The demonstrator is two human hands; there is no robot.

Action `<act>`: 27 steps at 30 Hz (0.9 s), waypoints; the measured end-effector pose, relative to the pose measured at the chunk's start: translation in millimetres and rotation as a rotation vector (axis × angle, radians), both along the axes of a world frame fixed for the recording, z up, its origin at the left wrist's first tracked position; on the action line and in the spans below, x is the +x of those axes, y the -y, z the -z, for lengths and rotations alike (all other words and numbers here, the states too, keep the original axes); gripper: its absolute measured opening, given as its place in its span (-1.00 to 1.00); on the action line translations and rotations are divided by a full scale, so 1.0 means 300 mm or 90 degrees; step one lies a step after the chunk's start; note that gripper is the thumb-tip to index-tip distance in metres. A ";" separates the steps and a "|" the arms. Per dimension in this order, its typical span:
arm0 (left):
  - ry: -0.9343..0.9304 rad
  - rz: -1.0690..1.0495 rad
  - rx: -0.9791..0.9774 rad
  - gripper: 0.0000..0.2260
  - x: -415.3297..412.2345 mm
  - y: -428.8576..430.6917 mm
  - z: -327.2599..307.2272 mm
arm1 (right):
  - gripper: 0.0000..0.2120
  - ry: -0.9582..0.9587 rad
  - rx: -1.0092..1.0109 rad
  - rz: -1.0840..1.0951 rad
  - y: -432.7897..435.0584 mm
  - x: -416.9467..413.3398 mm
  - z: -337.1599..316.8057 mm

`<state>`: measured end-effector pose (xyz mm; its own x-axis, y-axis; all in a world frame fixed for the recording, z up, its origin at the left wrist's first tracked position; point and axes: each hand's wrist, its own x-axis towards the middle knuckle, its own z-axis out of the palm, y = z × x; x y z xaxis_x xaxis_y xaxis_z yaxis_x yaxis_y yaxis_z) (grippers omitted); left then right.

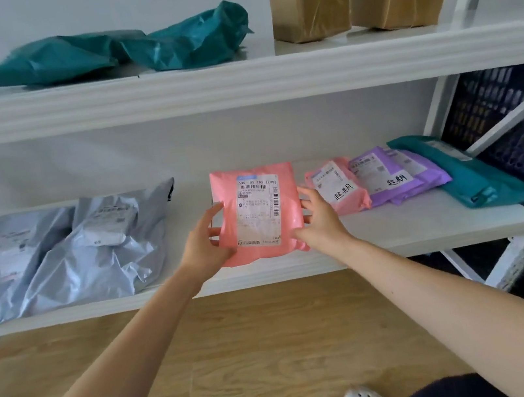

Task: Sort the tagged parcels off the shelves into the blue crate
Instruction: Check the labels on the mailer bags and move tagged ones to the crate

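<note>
White lower shelf (396, 232) in front, and your left hand (204, 241) and right hand (320, 220) clasp the pink mailer (257, 212) by its side edges, label facing you.

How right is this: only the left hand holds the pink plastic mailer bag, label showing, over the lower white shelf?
Wrong on the hands: the head view shows both the left hand and the right hand holding the pink plastic mailer bag, label showing, over the lower white shelf.
</note>
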<state>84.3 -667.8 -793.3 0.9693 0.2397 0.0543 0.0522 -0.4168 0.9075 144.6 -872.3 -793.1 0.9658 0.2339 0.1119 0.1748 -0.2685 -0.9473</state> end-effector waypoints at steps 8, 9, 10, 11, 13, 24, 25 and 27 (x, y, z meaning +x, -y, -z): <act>-0.050 -0.133 0.015 -0.40 0.186 -0.195 0.082 | -0.20 -0.066 0.012 -0.043 -0.244 0.230 0.092; -0.058 -0.153 0.017 -0.41 0.209 -0.218 0.100 | -0.21 -0.072 0.010 -0.050 -0.275 0.257 0.109; -0.063 -0.167 0.018 -0.43 0.221 -0.229 0.111 | -0.22 -0.077 0.008 -0.053 -0.294 0.272 0.119; -0.065 -0.181 0.020 -0.46 0.232 -0.239 0.126 | -0.23 -0.080 0.004 -0.058 -0.314 0.288 0.131; -0.058 -0.216 0.035 -0.59 0.251 -0.255 0.154 | -0.24 -0.089 -0.010 -0.074 -0.358 0.321 0.157; -0.104 -0.229 0.138 -0.51 0.286 -0.292 0.183 | -0.31 -0.094 -0.083 -0.070 -0.433 0.386 0.246; -0.106 -0.230 0.155 -0.50 0.285 -0.291 0.182 | -0.31 -0.092 -0.088 -0.071 -0.430 0.384 0.243; -0.102 -0.228 0.185 -0.49 0.281 -0.284 0.172 | -0.31 -0.091 -0.085 -0.071 -0.417 0.373 0.231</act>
